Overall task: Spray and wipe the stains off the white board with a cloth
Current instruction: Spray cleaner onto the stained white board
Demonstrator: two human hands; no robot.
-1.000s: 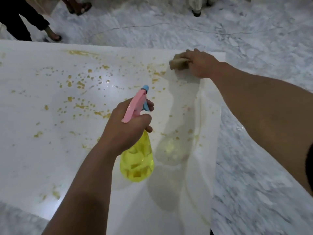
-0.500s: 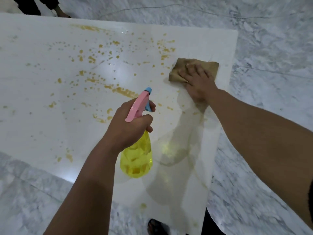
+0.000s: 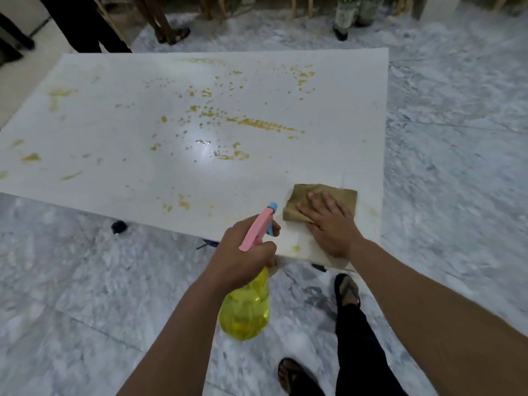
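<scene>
— Two hands are busy, so start with those: what is each one doing?

— The right hand (image 3: pixel 328 224) lies flat with fingers spread on the brown cloth (image 3: pixel 320 200), pressing it onto the white board (image 3: pixel 114 124). The left hand (image 3: pixel 243 258) is wrapped round the neck of the spray bottle (image 3: pixel 245 304), one finger by the trigger, nozzle aimed over the board.

— Where is the cloth relative to the board?

— On the board's near right corner, just inside both edges. The bottle hangs off the board's near edge, over the marble floor (image 3: pixel 85 281).

— And the stains?

— The yellow stains (image 3: pixel 263 125) cluster round the board's middle and run toward its far right corner, with fainter smears along its left side. The strip by the cloth looks mostly clean.

— So how should the wiping go?

— I'd judge it best to keep the palm flat and the pressure even, working from the clean corner inward in overlapping passes. Wet the dried streak at the board's centre first, let it soak, and turn the cloth when it soils, or it will smear.
</scene>
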